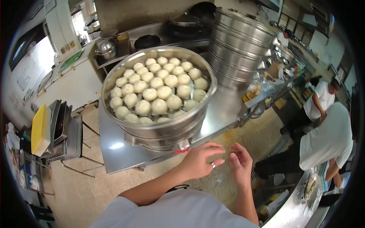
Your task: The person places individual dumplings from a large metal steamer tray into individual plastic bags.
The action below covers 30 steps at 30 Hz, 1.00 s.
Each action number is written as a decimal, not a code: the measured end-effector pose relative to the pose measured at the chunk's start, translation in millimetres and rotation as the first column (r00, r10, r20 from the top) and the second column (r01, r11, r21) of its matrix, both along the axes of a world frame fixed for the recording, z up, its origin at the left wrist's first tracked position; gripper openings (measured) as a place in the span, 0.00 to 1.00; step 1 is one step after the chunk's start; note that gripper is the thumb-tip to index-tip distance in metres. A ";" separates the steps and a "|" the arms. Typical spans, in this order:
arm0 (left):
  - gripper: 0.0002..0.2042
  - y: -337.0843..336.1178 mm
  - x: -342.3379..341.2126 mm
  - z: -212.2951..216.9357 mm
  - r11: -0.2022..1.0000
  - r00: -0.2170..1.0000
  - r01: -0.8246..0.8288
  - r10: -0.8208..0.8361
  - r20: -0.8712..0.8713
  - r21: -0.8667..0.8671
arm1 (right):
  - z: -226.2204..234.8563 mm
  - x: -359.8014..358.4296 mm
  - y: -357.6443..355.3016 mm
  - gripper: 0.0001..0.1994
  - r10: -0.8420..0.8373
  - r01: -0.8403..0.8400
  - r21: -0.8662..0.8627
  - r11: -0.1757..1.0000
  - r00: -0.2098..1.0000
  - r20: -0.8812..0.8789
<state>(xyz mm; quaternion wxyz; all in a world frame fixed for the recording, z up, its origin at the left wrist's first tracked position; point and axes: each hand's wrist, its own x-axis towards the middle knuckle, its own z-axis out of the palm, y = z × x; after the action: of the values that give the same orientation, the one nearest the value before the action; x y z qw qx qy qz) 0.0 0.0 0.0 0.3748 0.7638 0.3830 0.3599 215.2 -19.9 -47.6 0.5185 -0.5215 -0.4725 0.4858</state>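
Observation:
My left hand (202, 161), with a ring on one finger, is in front of my body just off the table's near edge. Its fingers are stretched forward and slightly bent, with nothing visible in them. Facing it, a small gap away, is my right hand (241, 162), its fingers loosely curved and apart from the thumb, also holding nothing I can see. Beyond my left hand stands a large round metal steamer (163, 131) on the steel table (119, 152). Many round white buns (156, 82) lie in its top tier. A red strip (181, 151) shows by the steamer's lower handle.
A tall stack of metal steamer tiers (241, 47) stands behind the steamer on the right. Metal trays and a yellow tray (41, 129) lean on a stand at left. Two people in white shirts (329, 133) work at far right, near a counter (291, 209). A stove (163, 30) is behind.

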 end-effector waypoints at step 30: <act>0.17 237.2 -233.4 66.1 0.942 0.487 -0.329 0.108 -0.867 -0.068 | 88.4 -208.1 158.1 0.17 -0.129 -0.245 0.595 0.766 0.847 0.516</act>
<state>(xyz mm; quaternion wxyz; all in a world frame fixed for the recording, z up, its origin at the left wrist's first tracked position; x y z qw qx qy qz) -233.4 237.2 66.1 0.1730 0.7379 0.6494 -0.0621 7.2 138.1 40.8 0.4982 -0.4101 -0.7493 0.1489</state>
